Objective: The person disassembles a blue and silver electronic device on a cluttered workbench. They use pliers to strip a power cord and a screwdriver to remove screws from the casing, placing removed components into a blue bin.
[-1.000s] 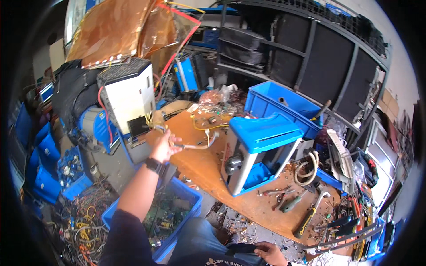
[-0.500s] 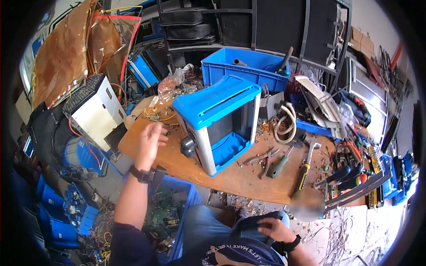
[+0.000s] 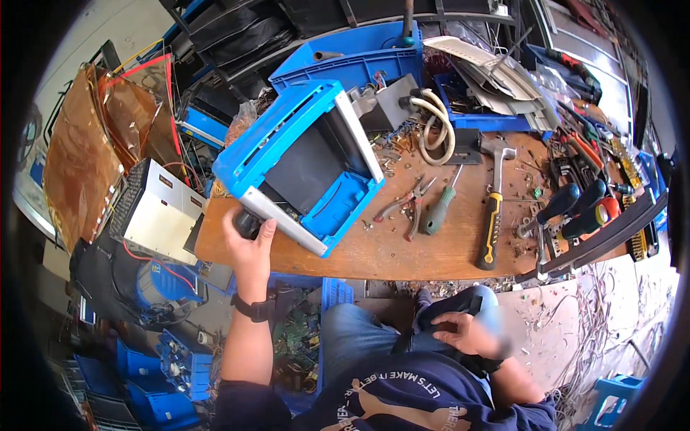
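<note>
Open near strip of brown wooden tabletop (image 3: 449, 253), blue-and-silver boxy frame (image 3: 302, 171) blocking left, yellow-and-black-handled steel hammer (image 3: 494, 205) barring right

Pliers (image 3: 416, 195), a screwdriver (image 3: 437, 213) and a hammer (image 3: 494, 208) lie left to right on the table (image 3: 445, 253). A blue crate (image 3: 348, 65) stands far back.

Casing (image 3: 298, 169) on table (image 3: 388, 260). Right of casing: pliers (image 3: 417, 198), screwdriver (image 3: 437, 212), then hammer (image 3: 493, 208). Behind casing: crate (image 3: 352, 66). Left of casing: boxy unit (image 3: 159, 219).
</note>
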{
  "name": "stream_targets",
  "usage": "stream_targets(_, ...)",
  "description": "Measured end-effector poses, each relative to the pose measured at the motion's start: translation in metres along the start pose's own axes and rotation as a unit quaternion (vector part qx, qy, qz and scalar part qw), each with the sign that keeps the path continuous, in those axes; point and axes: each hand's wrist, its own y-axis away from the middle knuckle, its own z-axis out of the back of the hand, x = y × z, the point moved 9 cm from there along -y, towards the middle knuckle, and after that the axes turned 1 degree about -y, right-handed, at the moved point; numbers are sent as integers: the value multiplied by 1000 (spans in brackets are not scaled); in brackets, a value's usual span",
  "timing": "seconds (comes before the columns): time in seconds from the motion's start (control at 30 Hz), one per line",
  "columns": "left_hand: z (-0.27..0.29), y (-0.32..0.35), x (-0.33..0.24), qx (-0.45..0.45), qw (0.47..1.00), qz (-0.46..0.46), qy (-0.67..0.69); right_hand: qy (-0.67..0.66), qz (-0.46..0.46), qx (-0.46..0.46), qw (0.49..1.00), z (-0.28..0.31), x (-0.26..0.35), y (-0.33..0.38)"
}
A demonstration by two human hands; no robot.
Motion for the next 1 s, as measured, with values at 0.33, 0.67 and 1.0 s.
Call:
stream_targets(0.33,-2,-22,-55,-102,961,-57,-251,-101,-10,-11,995,19,-13,8)
stream_targets(0.67,-11,-26,-56,-103,954,23,-279,-94,-35,-12,995,28,-31,14)
stream_targets(1.0,9,-12,-47,-106,962,-45,-248,-124,-55,-22,991,32,-19,22)
